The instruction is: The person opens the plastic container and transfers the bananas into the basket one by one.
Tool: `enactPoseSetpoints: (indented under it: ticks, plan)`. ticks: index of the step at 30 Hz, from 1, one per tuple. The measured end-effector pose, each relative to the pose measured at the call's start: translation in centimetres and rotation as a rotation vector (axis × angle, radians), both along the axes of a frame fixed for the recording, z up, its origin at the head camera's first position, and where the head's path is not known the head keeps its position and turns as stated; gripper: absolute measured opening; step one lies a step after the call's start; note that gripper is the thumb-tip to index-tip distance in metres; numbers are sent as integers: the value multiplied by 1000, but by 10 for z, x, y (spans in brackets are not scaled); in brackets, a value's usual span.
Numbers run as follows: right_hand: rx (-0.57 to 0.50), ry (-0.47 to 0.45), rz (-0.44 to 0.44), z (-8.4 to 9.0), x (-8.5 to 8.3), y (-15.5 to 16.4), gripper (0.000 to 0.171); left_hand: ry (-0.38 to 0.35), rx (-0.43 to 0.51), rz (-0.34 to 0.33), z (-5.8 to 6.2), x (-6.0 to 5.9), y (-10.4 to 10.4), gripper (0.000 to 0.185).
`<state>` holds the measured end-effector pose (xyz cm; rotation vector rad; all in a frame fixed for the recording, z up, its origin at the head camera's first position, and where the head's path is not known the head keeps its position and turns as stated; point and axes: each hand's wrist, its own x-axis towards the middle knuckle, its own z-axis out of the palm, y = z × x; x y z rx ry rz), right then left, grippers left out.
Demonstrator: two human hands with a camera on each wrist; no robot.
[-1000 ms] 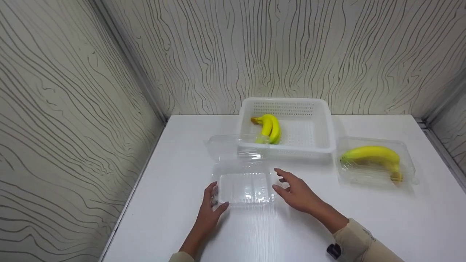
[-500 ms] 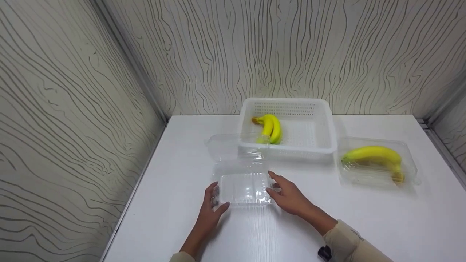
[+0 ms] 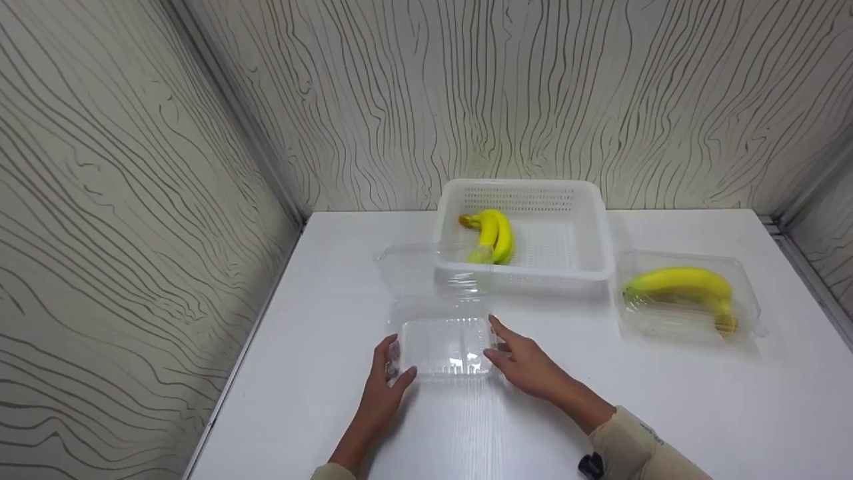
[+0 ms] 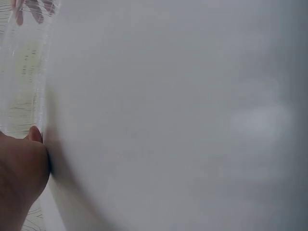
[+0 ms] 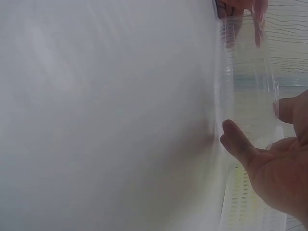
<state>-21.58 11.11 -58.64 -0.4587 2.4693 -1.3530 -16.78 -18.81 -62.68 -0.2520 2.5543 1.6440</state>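
The left hand [image 3: 385, 385] and right hand [image 3: 526, 363] are gripping opposite ends of the empty box [image 3: 436, 350], its plastic probably light, bendy and calling for gentle holds there.

Colourless boxes [image 3: 443, 343], yellow bananas [image 3: 504, 241], white basket [image 3: 553, 243], beige sleeves [image 3: 640, 445], pale walls [image 3: 533, 93] patterned in wavy grey

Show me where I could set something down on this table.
Bare table lies left of the left hand, and between the right hand and closed container. Crowded: around the open container, up to the basket.
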Motion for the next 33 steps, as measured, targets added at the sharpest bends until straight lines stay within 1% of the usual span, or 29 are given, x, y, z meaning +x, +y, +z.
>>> enactPoseSetpoints:
  ticks: [5, 10, 13, 17, 21, 26, 29, 33]
  plan:
    - [1, 5, 14, -1, 2, -2, 76, -18, 8, 31, -1, 1, 1, 74]
    - [12, 30, 33, -2, 3, -4, 77, -10, 5, 31, -1, 3, 0, 74]
    - [4, 35, 48, -1, 1, -6, 77, -4, 19, 32, 0, 3, -2, 75]
    - [1, 42, 75, -1, -1, -10, 77, -10, 36, 52, 1, 4, -5, 75]
    - [-9, 55, 93, 0, -4, -18, 76, -31, 16, 58, 1, 3, -16, 76]
    - [-14, 79, 109, 1, -7, -33, 75, -27, -9, 22, 3, 1, -36, 77]
    - [-1, 94, 114, 1, -10, -42, 74, -22, -4, 11, 5, 0, -45, 77]
    - [33, 112, 116, 1, -15, -53, 74, -18, -15, 15, 6, -1, -53, 76]
